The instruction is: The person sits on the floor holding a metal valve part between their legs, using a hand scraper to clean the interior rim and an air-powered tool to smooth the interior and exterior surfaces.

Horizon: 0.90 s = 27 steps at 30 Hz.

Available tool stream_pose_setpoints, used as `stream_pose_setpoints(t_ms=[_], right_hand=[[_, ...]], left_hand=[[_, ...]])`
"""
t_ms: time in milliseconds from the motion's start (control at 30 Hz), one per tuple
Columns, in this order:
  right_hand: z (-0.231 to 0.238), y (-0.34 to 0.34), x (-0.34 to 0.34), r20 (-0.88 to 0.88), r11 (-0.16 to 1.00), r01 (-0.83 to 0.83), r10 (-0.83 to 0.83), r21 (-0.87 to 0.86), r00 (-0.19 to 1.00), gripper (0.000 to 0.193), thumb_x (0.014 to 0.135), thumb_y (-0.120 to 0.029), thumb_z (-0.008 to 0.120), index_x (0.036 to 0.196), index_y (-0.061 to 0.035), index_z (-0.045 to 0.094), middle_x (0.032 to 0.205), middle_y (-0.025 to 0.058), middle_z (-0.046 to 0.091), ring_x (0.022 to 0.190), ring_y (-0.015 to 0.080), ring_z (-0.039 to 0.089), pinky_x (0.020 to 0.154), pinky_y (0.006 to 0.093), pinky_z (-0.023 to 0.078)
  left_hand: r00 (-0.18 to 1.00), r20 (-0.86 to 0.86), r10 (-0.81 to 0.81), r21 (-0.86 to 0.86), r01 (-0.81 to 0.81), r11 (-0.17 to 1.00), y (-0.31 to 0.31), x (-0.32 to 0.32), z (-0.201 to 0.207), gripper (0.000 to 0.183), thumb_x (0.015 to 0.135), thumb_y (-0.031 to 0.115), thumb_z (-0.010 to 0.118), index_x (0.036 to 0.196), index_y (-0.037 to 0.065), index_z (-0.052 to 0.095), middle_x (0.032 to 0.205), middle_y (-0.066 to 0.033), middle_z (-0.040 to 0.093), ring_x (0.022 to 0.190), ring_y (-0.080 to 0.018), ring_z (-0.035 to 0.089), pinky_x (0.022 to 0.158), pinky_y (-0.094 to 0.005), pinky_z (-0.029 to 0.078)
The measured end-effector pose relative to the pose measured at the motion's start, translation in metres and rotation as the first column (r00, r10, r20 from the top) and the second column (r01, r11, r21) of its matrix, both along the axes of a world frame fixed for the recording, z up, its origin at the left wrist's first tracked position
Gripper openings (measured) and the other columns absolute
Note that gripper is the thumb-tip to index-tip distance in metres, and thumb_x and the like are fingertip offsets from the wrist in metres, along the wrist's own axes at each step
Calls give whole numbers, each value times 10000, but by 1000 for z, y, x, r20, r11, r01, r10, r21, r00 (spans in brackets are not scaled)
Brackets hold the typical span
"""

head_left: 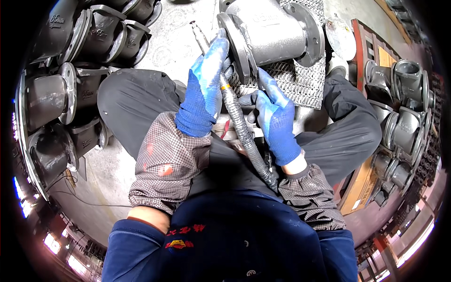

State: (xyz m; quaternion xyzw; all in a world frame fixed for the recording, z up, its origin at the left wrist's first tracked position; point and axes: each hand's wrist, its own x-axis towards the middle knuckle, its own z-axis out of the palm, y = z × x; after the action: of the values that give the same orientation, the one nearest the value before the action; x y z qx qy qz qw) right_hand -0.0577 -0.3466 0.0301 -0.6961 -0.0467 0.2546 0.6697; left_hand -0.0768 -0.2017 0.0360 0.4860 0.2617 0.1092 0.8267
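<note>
My left hand (209, 77), in a blue coated work glove, is closed round a slender hand-held grinder. Its thin metal shaft (201, 40) with a small tip points up past the fingers. A ribbed, sleeved hose (242, 129) with a yellow band runs from the tool down to my lap. In front of me a grey flanged valve body casting (272, 35) lies on its side, its near-left flange beside my left fingers. My right hand (276, 110), gloved alike, has its fingers apart. Its forefinger reaches up to the flange's lower edge, and its thumb points left near the hose.
Under the casting is a textured metal mat (303, 87). Similar flanged castings (44, 101) are stacked at my left, and more castings (406, 129) stand at my right beside a red-edged frame (359, 56). A cable (94, 203) crosses the floor at lower left. My bent legs flank the work.
</note>
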Motion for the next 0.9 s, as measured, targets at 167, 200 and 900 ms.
stream_pose_setpoints(t_ms=[167,200,900], right_hand=[[-3,3,-4,-32,999,-24,25,26,999,453,915,44,433,1363,-19,421,928,53,625,577,12,465,489,162,403],[-3,3,-2,6,999,-40,40,-25,999,454,919,37,433,1367,-35,422,921,45,614,604,13,485,488,158,404],[3,9,4,467,702,86,372,-707,803,439,799,-51,609,1237,-50,568,826,206,643,654,288,644,579,360,506]], left_hand=[[995,40,86,-44,-84,995,0,3,-3,482,941,279,528,1345,26,454,847,50,504,721,-34,453,659,-182,417],[995,42,88,-20,-87,996,0,1,-5,484,940,278,530,1346,26,453,820,58,487,701,-28,433,642,-177,406],[998,60,-16,-107,22,994,8,-8,6,511,966,337,405,1367,20,396,1331,-83,480,1156,-191,508,996,-320,407]])
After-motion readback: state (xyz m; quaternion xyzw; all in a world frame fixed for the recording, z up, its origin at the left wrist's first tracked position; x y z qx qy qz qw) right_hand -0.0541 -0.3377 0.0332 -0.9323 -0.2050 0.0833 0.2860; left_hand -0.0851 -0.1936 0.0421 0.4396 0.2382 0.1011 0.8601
